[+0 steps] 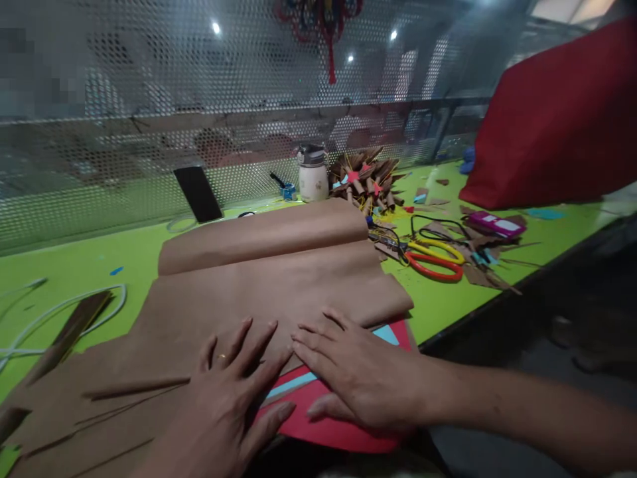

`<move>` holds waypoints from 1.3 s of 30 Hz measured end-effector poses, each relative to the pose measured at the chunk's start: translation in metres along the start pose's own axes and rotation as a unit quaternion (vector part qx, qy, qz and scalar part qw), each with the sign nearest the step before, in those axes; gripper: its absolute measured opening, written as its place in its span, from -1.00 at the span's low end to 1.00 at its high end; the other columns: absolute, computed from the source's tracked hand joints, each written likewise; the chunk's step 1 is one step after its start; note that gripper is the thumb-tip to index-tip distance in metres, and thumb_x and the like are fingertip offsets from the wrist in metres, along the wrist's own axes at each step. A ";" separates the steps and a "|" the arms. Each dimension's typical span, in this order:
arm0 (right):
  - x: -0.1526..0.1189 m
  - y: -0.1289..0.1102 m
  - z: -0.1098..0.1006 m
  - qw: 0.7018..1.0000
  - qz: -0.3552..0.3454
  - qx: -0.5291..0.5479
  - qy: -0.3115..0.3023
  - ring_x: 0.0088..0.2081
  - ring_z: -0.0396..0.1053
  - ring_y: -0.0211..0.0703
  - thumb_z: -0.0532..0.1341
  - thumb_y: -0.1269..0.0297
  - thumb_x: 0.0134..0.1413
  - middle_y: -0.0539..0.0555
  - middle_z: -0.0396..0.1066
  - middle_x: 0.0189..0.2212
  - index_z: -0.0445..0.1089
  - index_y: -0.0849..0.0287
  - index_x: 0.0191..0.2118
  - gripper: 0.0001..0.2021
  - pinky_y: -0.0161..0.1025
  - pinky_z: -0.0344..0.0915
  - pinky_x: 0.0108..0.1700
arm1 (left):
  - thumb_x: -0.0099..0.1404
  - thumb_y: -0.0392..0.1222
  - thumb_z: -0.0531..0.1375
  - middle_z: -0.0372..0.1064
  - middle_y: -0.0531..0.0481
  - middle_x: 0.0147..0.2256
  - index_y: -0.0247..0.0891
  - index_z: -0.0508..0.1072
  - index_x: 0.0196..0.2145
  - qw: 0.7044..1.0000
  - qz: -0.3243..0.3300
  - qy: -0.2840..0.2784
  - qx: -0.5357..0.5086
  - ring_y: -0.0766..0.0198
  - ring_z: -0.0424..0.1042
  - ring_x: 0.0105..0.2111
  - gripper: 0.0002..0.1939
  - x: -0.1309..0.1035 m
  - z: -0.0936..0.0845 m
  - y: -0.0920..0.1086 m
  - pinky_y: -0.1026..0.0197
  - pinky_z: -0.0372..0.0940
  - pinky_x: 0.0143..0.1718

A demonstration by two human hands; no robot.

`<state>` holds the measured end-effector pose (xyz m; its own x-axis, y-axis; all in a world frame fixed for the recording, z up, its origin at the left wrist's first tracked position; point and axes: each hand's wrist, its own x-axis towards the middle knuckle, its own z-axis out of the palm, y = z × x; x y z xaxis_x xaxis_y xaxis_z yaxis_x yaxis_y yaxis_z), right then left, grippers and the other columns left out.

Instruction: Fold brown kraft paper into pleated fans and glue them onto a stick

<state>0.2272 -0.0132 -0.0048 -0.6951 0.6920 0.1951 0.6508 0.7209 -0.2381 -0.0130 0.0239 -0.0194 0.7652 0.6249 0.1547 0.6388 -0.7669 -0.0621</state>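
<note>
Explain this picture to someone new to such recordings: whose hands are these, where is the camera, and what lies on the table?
There is no machine: these are a person's bare hands, seen from a camera worn on that person's head, looking forward and down. The left hand and right hand lie open over brown paper; neither appears to grip anything. Red paper and light-blue paper show beneath the brown one. Elsewhere on the bright green table are scissors with yellow and orange handles, a white cable and a lidded bottle.
</note>
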 end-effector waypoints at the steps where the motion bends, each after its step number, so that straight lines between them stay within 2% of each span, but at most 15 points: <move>1: -0.005 0.001 0.000 1.000 0.000 0.007 -0.006 0.24 -0.11 0.00 -0.10 -0.03 0.19 0.30 0.07 0.19 0.02 0.39 0.21 -0.36 0.06 -0.20 0.23 | 0.18 0.20 0.04 -0.04 0.04 0.23 0.16 0.12 0.15 1.000 -0.001 -0.001 0.002 -0.09 -0.05 0.20 -0.42 0.000 0.000 0.000 -0.25 -0.06 0.10; 6: -0.027 0.003 0.004 0.999 0.028 -0.005 -0.017 0.27 -0.21 0.03 -0.08 -0.07 0.17 0.31 -0.06 0.23 -0.10 0.41 0.25 -0.29 0.07 -0.25 0.25 | 0.17 0.20 0.06 -0.03 0.05 0.22 0.18 0.08 0.16 1.000 -0.001 0.001 0.006 -0.11 -0.03 0.19 -0.40 0.002 -0.001 0.001 -0.25 -0.04 0.09; 9: -0.036 -0.002 0.011 0.997 0.068 -0.047 0.002 0.26 -0.18 0.07 -0.08 -0.06 0.17 0.31 -0.04 0.22 -0.05 0.42 0.24 -0.31 0.10 -0.22 0.24 | 0.16 0.21 0.06 -0.03 0.06 0.22 0.19 0.08 0.16 1.000 0.001 0.012 0.004 -0.12 -0.02 0.19 -0.39 0.001 0.003 -0.002 -0.26 -0.04 0.09; 16: -0.053 -0.004 0.025 0.979 0.139 -0.141 0.059 0.20 -0.01 0.21 -0.06 -0.11 0.13 0.36 0.11 0.15 0.16 0.44 0.14 -0.31 0.14 -0.01 0.16 | 0.14 0.21 0.08 -0.06 0.09 0.23 0.21 0.04 0.17 0.999 0.011 0.015 0.031 -0.11 -0.06 0.20 -0.36 -0.002 0.014 -0.007 -0.27 -0.10 0.11; 19: -0.067 0.004 0.023 0.972 0.147 -0.169 0.070 0.21 -0.04 0.18 0.00 -0.08 0.11 0.35 0.12 0.15 0.16 0.44 0.14 -0.32 0.13 -0.01 0.18 | 0.13 0.22 0.08 -0.02 0.08 0.22 0.19 0.09 0.16 0.999 0.011 0.030 0.030 -0.11 -0.04 0.19 -0.37 -0.001 0.017 -0.010 -0.25 -0.13 0.12; 23: -0.091 0.016 0.019 0.962 0.161 -0.207 0.073 0.25 -0.12 0.11 0.05 -0.05 0.10 0.32 0.06 0.19 0.07 0.44 0.18 -0.30 0.08 0.03 0.18 | 0.12 0.24 0.07 0.02 0.07 0.21 0.16 0.15 0.14 0.998 0.027 0.046 0.043 -0.11 -0.02 0.19 -0.38 -0.002 0.023 -0.014 -0.23 -0.16 0.13; 29: -0.115 0.023 0.023 0.945 0.204 -0.239 0.095 0.24 -0.09 0.08 0.08 0.02 0.10 0.29 0.05 0.19 0.02 0.41 0.21 -0.33 0.09 0.07 0.15 | 0.12 0.23 0.07 -0.01 0.08 0.22 0.20 0.08 0.16 0.995 0.039 0.058 0.072 -0.12 -0.04 0.19 -0.35 -0.003 0.030 -0.018 -0.27 -0.22 0.13; 34: -0.121 0.027 0.023 0.939 0.229 -0.230 0.110 0.21 -0.02 0.10 0.09 0.07 0.10 0.29 0.13 0.15 0.09 0.35 0.17 -0.40 0.13 0.07 0.13 | 0.12 0.23 0.06 -0.03 0.07 0.22 0.18 0.05 0.18 0.996 0.035 0.054 0.067 -0.15 -0.04 0.18 -0.34 -0.003 0.028 -0.017 -0.28 -0.14 0.10; 37: -0.112 0.026 0.011 0.934 0.235 -0.214 0.164 0.18 0.05 0.12 0.09 0.13 0.12 0.27 0.23 0.08 0.20 0.29 0.09 -0.53 0.15 0.10 0.10 | 0.14 0.22 0.06 -0.06 0.07 0.23 0.19 0.03 0.18 0.997 0.027 0.051 0.053 -0.14 -0.04 0.18 -0.34 -0.002 0.021 -0.011 -0.27 -0.08 0.08; 39: -0.097 0.021 -0.003 0.935 0.205 -0.199 0.210 0.17 0.05 0.15 0.11 0.15 0.10 0.28 0.22 0.08 0.25 0.27 0.03 -0.59 0.17 0.10 0.10 | 0.16 0.21 0.05 -0.06 0.06 0.23 0.19 0.03 0.18 0.999 0.020 0.033 0.032 -0.13 -0.02 0.18 -0.37 -0.001 0.012 -0.006 -0.26 -0.04 0.07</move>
<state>0.3093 -0.0653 -0.0262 -0.2359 0.8070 0.5414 0.9565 0.2913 -0.0174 -0.0165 0.0292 -0.0315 0.7846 0.5818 0.2144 0.6135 -0.7786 -0.1323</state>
